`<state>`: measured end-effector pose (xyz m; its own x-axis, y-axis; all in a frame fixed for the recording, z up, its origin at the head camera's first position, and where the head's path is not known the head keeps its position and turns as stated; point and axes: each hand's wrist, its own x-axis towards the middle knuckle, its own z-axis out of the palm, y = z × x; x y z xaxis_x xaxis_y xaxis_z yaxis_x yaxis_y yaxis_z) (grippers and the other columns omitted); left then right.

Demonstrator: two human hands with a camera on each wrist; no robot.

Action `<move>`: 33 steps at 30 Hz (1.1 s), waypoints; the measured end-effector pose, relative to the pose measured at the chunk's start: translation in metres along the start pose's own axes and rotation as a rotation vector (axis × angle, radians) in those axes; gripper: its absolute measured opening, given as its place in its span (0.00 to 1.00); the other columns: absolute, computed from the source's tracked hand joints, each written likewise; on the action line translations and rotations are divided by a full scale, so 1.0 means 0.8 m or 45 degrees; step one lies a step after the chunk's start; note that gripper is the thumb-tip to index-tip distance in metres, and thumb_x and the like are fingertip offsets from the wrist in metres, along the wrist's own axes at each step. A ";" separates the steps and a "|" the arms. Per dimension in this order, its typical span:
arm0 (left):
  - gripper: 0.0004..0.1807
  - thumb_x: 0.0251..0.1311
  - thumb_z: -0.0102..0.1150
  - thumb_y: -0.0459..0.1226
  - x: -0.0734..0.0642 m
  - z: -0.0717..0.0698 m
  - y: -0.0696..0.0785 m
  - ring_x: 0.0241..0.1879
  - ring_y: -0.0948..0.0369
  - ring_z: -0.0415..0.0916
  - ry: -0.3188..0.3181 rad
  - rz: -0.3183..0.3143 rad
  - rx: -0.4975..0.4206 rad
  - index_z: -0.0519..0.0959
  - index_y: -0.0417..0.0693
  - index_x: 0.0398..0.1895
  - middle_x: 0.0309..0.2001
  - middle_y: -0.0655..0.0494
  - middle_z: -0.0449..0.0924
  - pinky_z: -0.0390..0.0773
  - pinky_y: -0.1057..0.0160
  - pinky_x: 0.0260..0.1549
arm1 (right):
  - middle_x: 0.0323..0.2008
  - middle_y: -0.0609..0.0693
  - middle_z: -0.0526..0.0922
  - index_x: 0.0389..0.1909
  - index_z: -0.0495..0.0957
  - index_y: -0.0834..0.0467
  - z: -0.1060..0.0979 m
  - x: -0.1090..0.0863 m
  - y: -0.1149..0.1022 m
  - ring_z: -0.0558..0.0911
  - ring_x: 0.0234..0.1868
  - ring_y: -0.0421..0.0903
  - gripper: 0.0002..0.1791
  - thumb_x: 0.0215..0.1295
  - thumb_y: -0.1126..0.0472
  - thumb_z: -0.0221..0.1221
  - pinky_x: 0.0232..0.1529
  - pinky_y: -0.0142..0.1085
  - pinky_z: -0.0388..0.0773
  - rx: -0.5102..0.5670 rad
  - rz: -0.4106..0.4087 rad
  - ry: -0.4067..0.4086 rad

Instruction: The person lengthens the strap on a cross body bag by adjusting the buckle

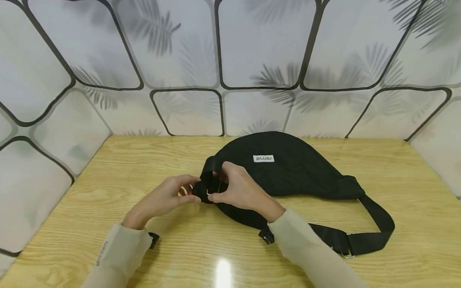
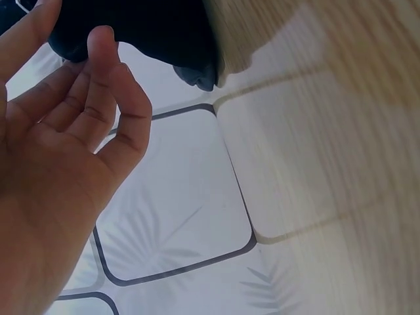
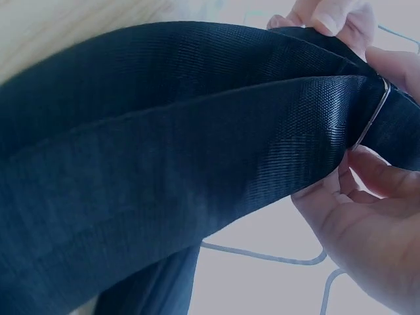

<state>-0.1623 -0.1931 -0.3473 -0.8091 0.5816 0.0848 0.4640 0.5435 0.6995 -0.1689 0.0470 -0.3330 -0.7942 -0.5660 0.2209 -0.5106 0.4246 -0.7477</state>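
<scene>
The right hand (image 1: 238, 189) pinches the black strap (image 3: 197, 144) at its metal slider (image 3: 373, 115); the left hand (image 1: 166, 197) seems to pinch it just beside, its fingertips partly hidden. The strap joins a black bag (image 1: 287, 178) lying on the wooden worktop (image 1: 97, 189), before a leaf-patterned backdrop (image 1: 264, 38).

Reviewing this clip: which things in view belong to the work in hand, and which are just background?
In the work:
- black bag
- its strap
- thin metal strap ring
- left hand, pinching the strap
- right hand, pinching beside the ring

Just background:
- wooden table
- patterned backdrop
</scene>
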 end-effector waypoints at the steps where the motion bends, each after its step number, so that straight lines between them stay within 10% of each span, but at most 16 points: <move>1: 0.19 0.66 0.66 0.31 -0.001 -0.001 0.000 0.37 0.61 0.77 0.001 -0.001 0.007 0.79 0.33 0.58 0.44 0.53 0.82 0.79 0.59 0.38 | 0.35 0.50 0.76 0.43 0.76 0.63 -0.001 -0.001 0.000 0.74 0.32 0.43 0.19 0.56 0.62 0.74 0.33 0.34 0.73 0.005 0.001 -0.002; 33: 0.23 0.65 0.66 0.32 -0.006 -0.008 -0.008 0.38 0.59 0.78 0.019 0.009 0.031 0.76 0.28 0.60 0.43 0.51 0.79 0.80 0.58 0.39 | 0.31 0.47 0.73 0.35 0.74 0.58 -0.047 -0.034 0.022 0.71 0.31 0.43 0.16 0.54 0.62 0.74 0.34 0.37 0.72 -0.081 -0.024 -0.016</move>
<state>-0.1634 -0.2031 -0.3474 -0.8108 0.5767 0.1003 0.4783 0.5539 0.6815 -0.1690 0.0967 -0.3286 -0.7803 -0.5830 0.2263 -0.5455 0.4576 -0.7022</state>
